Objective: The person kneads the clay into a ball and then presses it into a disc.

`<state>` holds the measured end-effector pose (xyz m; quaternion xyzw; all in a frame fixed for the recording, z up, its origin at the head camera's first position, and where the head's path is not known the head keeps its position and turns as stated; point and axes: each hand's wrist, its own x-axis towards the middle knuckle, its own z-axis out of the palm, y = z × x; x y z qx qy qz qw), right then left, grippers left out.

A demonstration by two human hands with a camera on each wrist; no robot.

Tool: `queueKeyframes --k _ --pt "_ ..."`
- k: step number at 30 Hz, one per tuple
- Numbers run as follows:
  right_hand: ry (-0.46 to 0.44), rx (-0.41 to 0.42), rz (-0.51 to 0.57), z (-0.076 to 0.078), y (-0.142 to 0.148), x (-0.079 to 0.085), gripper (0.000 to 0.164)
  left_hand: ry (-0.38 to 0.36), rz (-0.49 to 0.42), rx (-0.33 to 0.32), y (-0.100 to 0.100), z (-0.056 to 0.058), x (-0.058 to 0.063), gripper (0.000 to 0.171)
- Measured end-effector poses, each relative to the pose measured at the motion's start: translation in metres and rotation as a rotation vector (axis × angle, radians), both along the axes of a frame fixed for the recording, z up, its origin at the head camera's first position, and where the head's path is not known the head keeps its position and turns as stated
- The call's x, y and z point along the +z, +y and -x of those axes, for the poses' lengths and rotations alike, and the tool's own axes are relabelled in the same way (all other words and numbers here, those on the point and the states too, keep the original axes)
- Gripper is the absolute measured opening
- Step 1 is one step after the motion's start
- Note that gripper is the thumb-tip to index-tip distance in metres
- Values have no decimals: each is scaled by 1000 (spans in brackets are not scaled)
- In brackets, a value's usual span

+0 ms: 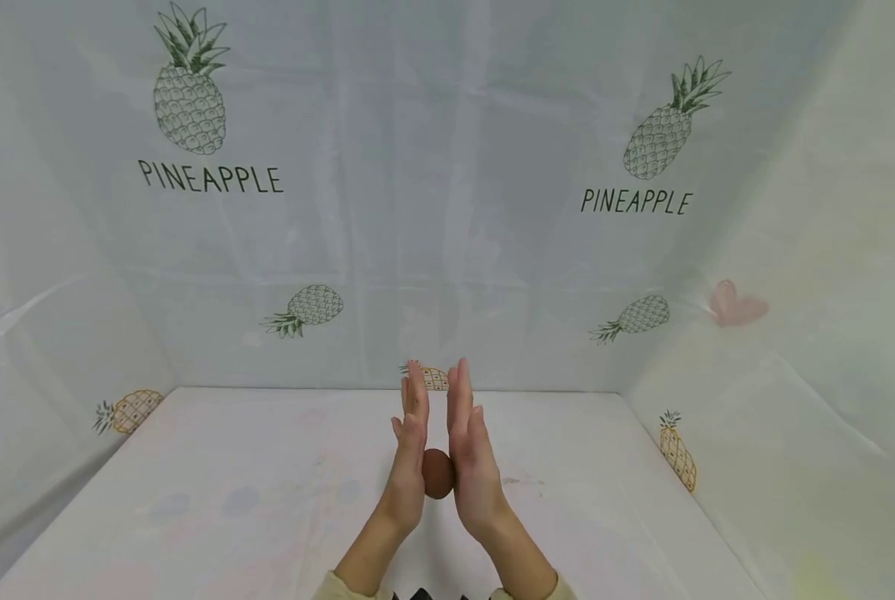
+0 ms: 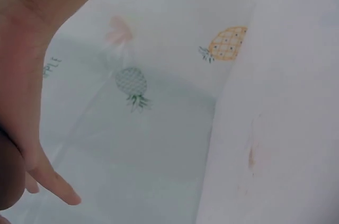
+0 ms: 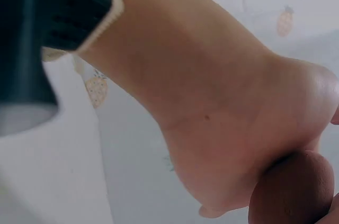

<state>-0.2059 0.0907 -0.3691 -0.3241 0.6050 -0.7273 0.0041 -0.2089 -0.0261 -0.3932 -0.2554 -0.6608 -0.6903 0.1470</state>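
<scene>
A smooth, matte brown ball [image 1: 437, 473] sits between my two palms, pressed from both sides near the heels of the hands. My left hand [image 1: 410, 454] stands upright on its left side, fingers straight and pointing forward and up. Facing it, my right hand [image 1: 473, 458] mirrors that pose, with a gap between the two sets of fingertips. In the right wrist view the ball [image 3: 291, 195] shows at the lower right against a palm, with small marks on its surface. Only part of the ball [image 2: 10, 176] appears at the left edge of the left wrist view.
Below the hands spreads a white-covered table [image 1: 267, 450] with faint coloured spots. Small brownish smudges [image 1: 522, 481] mark it to the right. A pineapple-printed sheet [image 1: 402, 208] hangs behind, with more sheeting along both sides. A dark device [image 3: 74, 7] is worn at the sleeve cuff.
</scene>
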Motion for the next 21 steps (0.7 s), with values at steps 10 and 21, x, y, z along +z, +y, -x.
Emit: queueKeyframes --k 10,21 --pt "21 -110 25 14 15 -1 60 -25 -14 -133 13 -10 -1 57" --pt "-85 -36 -24 18 -1 -17 62 42 1 -50 2 -17 13 62"
